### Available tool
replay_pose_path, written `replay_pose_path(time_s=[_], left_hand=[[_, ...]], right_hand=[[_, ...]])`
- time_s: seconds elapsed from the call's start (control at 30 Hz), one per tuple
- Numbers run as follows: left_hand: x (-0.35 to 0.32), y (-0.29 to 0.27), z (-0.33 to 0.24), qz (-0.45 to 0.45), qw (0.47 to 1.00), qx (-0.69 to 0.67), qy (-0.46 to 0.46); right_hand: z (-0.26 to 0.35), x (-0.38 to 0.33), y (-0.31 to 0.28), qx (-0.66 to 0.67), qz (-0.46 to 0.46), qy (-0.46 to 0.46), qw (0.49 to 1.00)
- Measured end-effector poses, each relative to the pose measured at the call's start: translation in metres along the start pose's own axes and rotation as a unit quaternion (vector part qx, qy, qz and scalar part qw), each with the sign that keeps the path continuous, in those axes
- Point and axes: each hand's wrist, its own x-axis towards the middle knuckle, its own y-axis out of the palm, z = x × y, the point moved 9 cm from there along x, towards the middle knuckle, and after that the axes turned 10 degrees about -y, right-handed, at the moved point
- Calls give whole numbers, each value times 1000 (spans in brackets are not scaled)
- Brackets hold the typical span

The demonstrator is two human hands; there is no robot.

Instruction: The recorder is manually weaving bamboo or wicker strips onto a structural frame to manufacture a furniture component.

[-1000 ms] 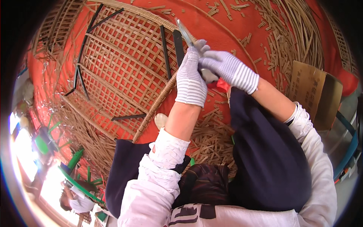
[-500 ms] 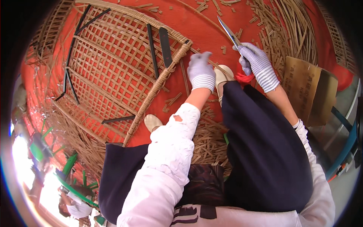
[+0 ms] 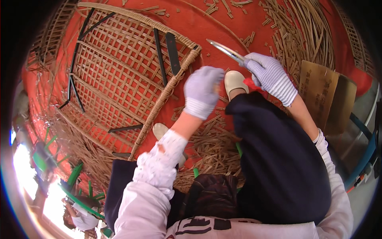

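Evidently light but stiff, the woven rattan panel point(image 3: 119, 79) lies flat on the red floor point(image 3: 207, 24); its wrapped rim is the safest hold. Left hand point(image 3: 202, 91) rests clenched beside it; right hand point(image 3: 270, 75) grips shears point(image 3: 227, 51).

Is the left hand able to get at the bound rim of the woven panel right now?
Probably yes. The left hand hovers right beside the woven panel and its bound rim, with only loose cane scraps around. It looks empty; the right hand holds the shears.
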Motion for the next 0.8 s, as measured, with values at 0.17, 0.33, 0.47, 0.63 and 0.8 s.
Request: replay_pose_path(time_s=[0.17, 0.33, 0.47, 0.63, 0.8], left_hand=[[-10, -83, 33, -239, 963, 124, -15], [-7, -60, 90, -111, 970, -71, -206], [-10, -67, 89, -153, 969, -59, -183], [-11, -72, 92, -163, 965, -76, -190], [-12, -71, 98, -148, 964, -78, -206]], right_hand=[[29, 9, 15, -238, 0, -104, 966], [39, 20, 30, -304, 42, -91, 947], [55, 27, 37, -359, 40, -74, 929], [68, 41, 46, -487, 143, -21, 861], [83, 46, 63, -587, 256, -96, 761]])
